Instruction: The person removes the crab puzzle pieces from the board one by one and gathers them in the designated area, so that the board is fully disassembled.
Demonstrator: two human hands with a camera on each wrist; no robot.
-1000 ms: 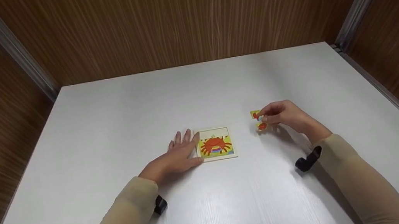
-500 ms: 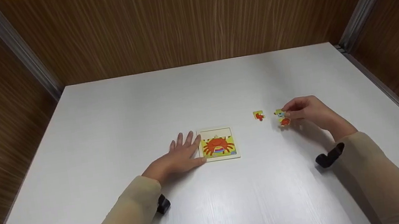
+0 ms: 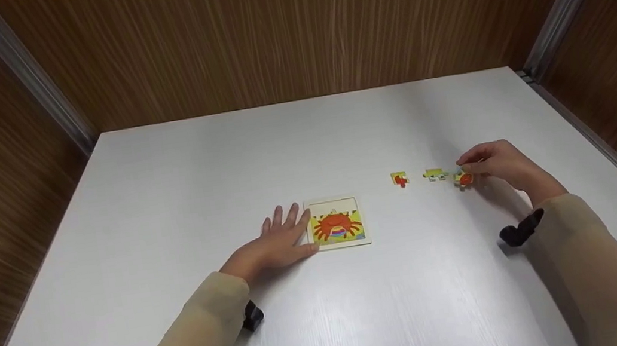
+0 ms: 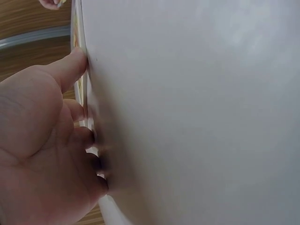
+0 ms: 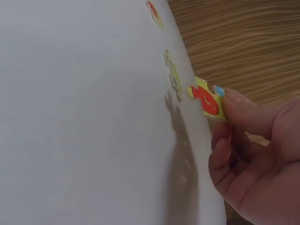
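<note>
A small square puzzle board (image 3: 337,223) with an orange crab picture lies on the white table (image 3: 306,155). My left hand (image 3: 279,240) rests flat on the table with straight fingers touching the board's left edge (image 4: 77,70). To the right, two loose pieces lie in a row: a yellow and red one (image 3: 400,178) and a yellow-green one (image 3: 435,174). My right hand (image 3: 494,165) pinches a third piece, yellow with a red patch (image 3: 463,178), just right of them. The right wrist view shows that piece (image 5: 208,99) between thumb and finger, close to the table.
Wood-grain walls (image 3: 288,25) close in the table at the back and on both sides, with metal corner strips (image 3: 30,79). Black wrist straps (image 3: 519,231) sit on both beige sleeves.
My right hand has moved rightward, leaving a yellow and red piece and then a yellow-green piece on the table, and still holds one piece. The left hand has stayed at the board.
</note>
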